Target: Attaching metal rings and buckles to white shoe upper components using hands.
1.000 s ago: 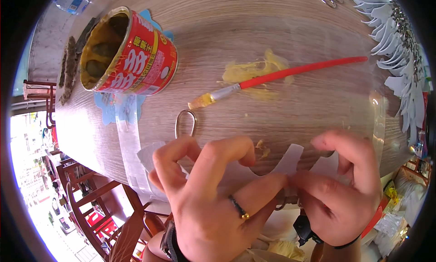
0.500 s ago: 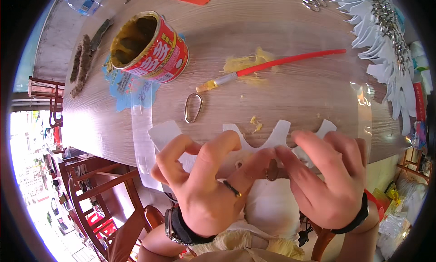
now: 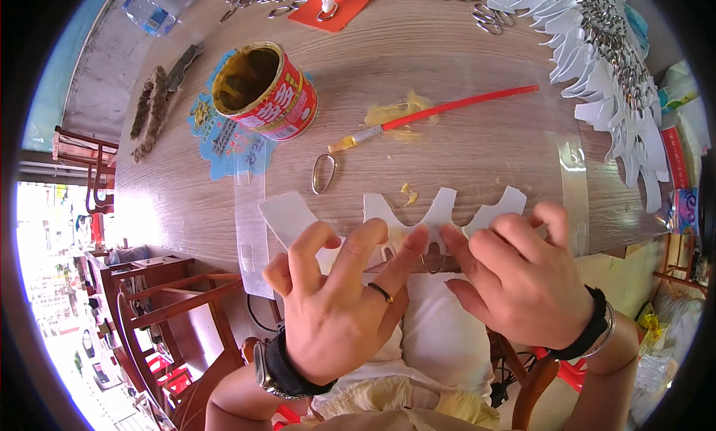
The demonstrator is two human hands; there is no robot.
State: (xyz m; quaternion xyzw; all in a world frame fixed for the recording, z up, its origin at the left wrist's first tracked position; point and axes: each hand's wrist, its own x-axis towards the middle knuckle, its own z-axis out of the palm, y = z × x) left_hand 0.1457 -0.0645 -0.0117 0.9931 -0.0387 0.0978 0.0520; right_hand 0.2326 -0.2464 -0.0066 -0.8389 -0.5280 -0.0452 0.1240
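My left hand [image 3: 335, 304] and my right hand [image 3: 522, 282] meet at the table's near edge. Both index fingertips press on a white cut piece [image 3: 442, 205], one each side of a metal ring [image 3: 432, 264] at its lower end. My right thumb stands apart from its index finger; my left thumb lies below its index finger, partly hidden. Other fingers of both hands are bent and spread. More white pieces lie alongside: one by my left fingers [image 3: 287, 216], one in the middle [image 3: 377, 207], one near my right knuckles [image 3: 501, 209]. A loose oval metal ring [image 3: 324, 174] lies farther off.
A red tin [image 3: 287, 102] of yellowish paste stands on a blue sheet [image 3: 235, 151]. A red-handled brush [image 3: 462, 102] lies across smeared paste [image 3: 399, 114]. White pieces with metal clips [image 3: 597, 73] line the right side. A wooden chair [image 3: 179, 304] stands at left.
My thumbs have drawn back from the ring, and the index fingertips now press on the white piece beside it. My right hand has opened out. The view has shifted, showing more of the far table.
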